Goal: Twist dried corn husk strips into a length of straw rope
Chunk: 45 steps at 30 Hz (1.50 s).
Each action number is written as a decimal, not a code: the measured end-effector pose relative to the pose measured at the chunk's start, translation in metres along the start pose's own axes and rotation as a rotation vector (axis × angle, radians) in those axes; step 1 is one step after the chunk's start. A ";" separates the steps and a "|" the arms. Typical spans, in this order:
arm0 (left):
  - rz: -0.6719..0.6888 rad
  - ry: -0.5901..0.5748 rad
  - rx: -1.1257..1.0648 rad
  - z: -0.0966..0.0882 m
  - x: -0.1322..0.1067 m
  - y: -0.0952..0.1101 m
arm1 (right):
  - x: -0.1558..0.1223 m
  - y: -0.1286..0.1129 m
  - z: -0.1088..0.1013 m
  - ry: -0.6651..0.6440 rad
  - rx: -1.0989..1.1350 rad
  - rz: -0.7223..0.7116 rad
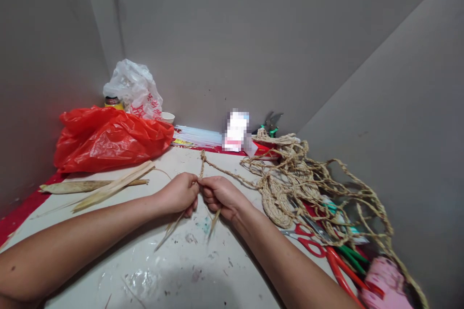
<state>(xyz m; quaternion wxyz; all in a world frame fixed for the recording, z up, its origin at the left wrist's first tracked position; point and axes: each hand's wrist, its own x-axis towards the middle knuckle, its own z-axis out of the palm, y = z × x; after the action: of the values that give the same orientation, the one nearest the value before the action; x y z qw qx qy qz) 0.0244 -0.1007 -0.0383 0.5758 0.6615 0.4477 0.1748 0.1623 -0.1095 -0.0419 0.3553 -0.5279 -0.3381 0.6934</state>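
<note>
My left hand (pixel 180 193) and my right hand (pixel 219 195) meet at the middle of the white table (pixel 174 275), both closed in a pinch on a twisted straw rope (pixel 201 164). The rope runs from my fingertips away toward the back wall, then trails right into a pile of braided straw cord (pixel 290 174). Loose straw ends (pixel 170 231) hang out below both hands onto the table. A flat woven straw piece (pixel 275 200) lies just right of my right wrist.
Dried leaf strips (pixel 105 187) lie at the left. A red plastic bag (pixel 108 137) and a white bag (pixel 134 88) sit at the back left. Red-handled scissors (pixel 326 256) and green tools lie at the right, under the cord. Grey walls close in the table.
</note>
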 end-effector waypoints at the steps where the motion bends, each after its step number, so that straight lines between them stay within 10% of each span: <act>1: 0.021 0.022 0.017 0.003 -0.001 -0.001 | 0.000 0.001 0.000 -0.006 0.005 -0.002; 9: 0.022 -0.088 -0.025 -0.005 0.001 0.004 | -0.001 -0.003 -0.007 -0.054 -0.004 -0.029; 14: 0.130 0.331 0.027 -0.023 0.014 0.002 | -0.003 -0.013 -0.015 -0.174 -0.017 0.015; 19: -0.023 0.016 -0.293 -0.006 0.016 -0.002 | 0.000 -0.012 -0.019 -0.230 -0.089 -0.006; 26: 0.133 0.037 -0.113 -0.011 0.022 -0.009 | -0.003 -0.013 -0.026 -0.185 -0.473 -0.138; 38: -0.114 -0.098 -0.220 -0.012 0.018 -0.005 | -0.006 -0.009 -0.023 0.027 -1.156 -0.509; 45: -0.051 0.042 -0.131 -0.007 0.019 -0.010 | -0.018 -0.027 -0.027 0.006 -1.136 -0.357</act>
<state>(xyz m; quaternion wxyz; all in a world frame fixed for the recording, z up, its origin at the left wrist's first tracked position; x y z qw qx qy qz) 0.0260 -0.0820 -0.0511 0.6124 0.6070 0.4639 0.2030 0.1959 -0.1084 -0.0161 0.1294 -0.5722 -0.7388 0.3317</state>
